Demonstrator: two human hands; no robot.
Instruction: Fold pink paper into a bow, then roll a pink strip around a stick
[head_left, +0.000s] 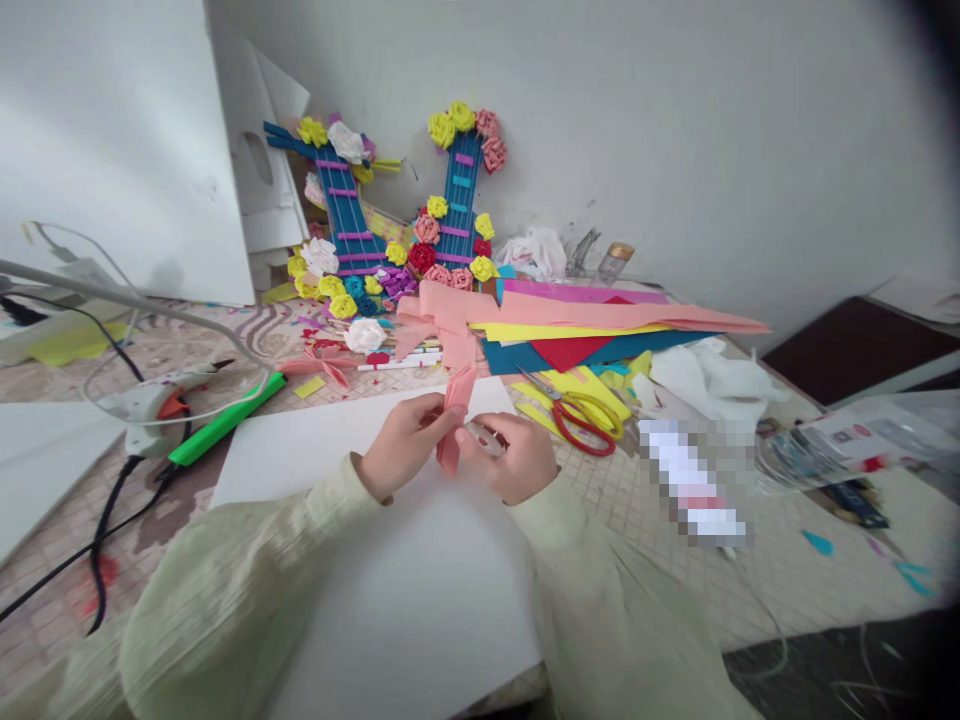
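My left hand (409, 440) is closed around a folded strip of pink crepe paper (459, 388), which stands up above the fingers and hangs below them. Close beside it, my right hand (521, 455) grips a small pale grey tool (486, 438) whose near end touches or almost touches the strip; its exact kind is hard to make out. Both hands are above a large white board (420, 580). Just beyond it lie more pink crepe paper (454, 335) and a white paper flower (365, 336).
Red-and-yellow-handled scissors (583, 425) lie right of the board, near stacked coloured paper (600, 350). At left are a glue gun (154, 405), its cables and a green stick-shaped object (229, 420). Two blue flower-trimmed guitar shapes (459, 200) lean at the back. A blurred phone-like object (690, 485) lies right.
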